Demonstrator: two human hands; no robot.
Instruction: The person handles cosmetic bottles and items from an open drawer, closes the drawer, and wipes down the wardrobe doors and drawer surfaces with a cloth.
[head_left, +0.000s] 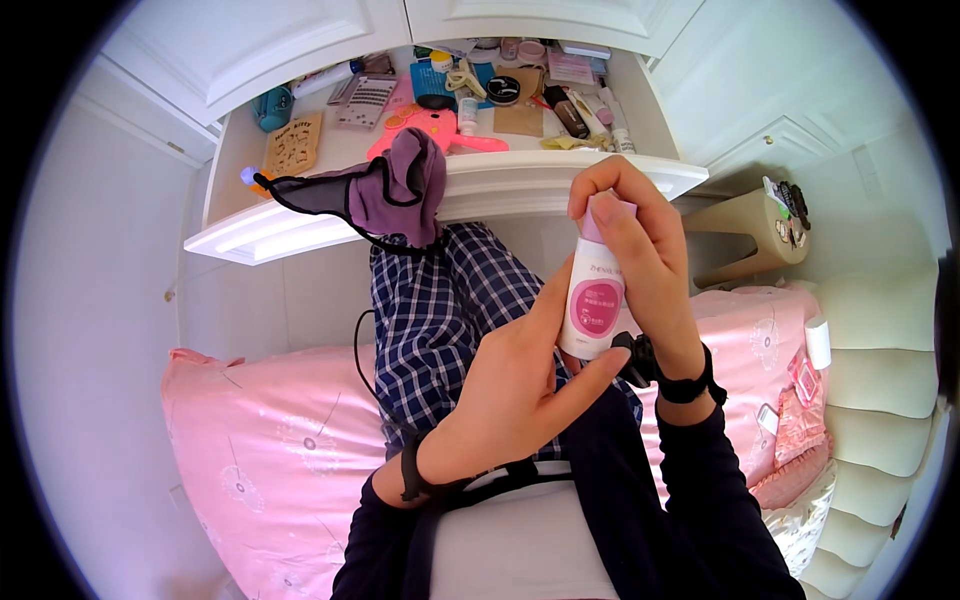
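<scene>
A white bottle (597, 275) with a pink oval label and a lilac cap (592, 222) is held tilted in front of my body. My left hand (515, 385) wraps round its lower part, thumb below the base and fingers behind. From above, my right hand (640, 230) has its fingers closed round the cap. Whether the cap is loose cannot be seen. A purple cloth item (400, 190) with black edging is draped over the front of the open drawer (540, 190), left of the hands.
The drawer holds a pink item (425, 125), a calculator-like grey object (367, 101), a Hello Kitty pouch (294, 145), a round black container (503, 90) and several bottles. Pink bedding (290, 440) lies beneath me. A beige stool-like piece (745, 225) stands right.
</scene>
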